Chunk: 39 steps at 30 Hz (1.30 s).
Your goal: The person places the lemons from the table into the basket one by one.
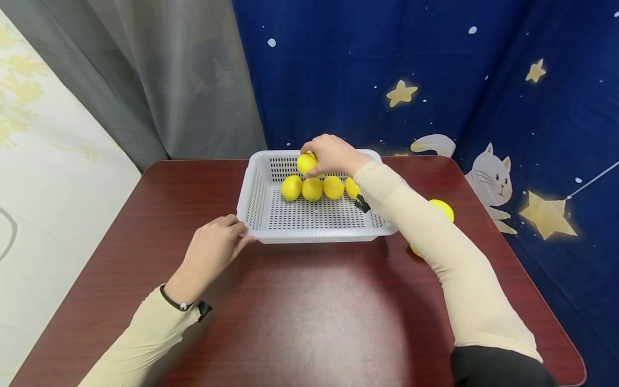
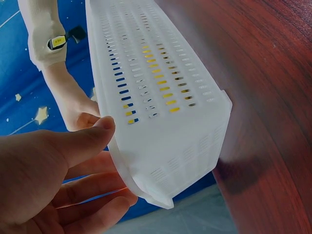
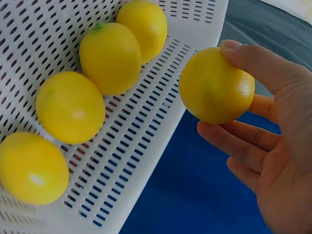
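My right hand (image 1: 335, 156) holds a yellow lemon (image 1: 306, 163) between thumb and fingers, over the far side of a white perforated plastic basket (image 1: 314, 234). In the right wrist view this lemon (image 3: 214, 87) overlaps the basket's rim, with the thumb on top and fingertips beneath. Several lemons (image 3: 70, 107) sit in a row inside the basket; the right sleeve partly covers the one at the row's right end in the head view. My left hand (image 1: 213, 244) grips the basket's near left corner, its thumb (image 2: 102, 127) on the outside of the rim.
On the dark red wooden table (image 1: 309, 312), right of the basket, lie a lemon (image 1: 442, 209) and another yellow one (image 1: 416, 250) mostly hidden behind the right forearm. A blue starry curtain (image 1: 338, 70) and a grey curtain (image 1: 193, 80) hang right behind the table's far edge.
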Each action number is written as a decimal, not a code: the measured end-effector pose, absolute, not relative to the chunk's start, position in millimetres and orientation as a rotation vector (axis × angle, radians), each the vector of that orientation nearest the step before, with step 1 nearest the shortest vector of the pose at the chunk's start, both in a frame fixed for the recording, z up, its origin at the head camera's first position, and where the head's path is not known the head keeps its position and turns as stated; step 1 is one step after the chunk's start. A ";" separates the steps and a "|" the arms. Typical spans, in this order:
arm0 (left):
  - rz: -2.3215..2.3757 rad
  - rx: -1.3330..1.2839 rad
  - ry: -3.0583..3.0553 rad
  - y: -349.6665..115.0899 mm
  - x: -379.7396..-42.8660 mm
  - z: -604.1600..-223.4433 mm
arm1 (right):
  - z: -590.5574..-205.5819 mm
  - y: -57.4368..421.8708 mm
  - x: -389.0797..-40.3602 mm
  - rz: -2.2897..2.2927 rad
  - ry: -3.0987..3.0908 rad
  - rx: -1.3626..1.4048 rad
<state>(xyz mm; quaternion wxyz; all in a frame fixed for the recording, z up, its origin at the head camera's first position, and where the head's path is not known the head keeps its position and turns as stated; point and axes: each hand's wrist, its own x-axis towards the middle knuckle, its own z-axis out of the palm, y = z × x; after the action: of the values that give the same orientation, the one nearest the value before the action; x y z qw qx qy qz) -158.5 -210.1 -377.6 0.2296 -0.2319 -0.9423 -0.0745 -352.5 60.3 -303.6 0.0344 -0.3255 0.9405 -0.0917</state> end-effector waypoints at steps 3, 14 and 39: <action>-0.206 -0.638 -2.591 -210.1 -158.6 -377.9 | -305.2 54.6 -352.8 -0.272 2.891 -0.999; -0.205 -0.641 -2.579 -211.4 -159.1 -378.3 | -316.6 32.3 -353.1 -0.309 2.865 -0.983; -0.220 -0.634 -2.591 -209.7 -159.7 -378.9 | -337.9 -10.8 -350.8 -0.138 2.858 -1.073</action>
<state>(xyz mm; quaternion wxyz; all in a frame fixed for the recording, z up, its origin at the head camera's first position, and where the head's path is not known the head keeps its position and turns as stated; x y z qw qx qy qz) -159.7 -209.7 -378.9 0.2306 -0.2305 -0.9420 -0.0798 -350.8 -10.8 -337.9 0.0428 -0.3506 0.9345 -0.0450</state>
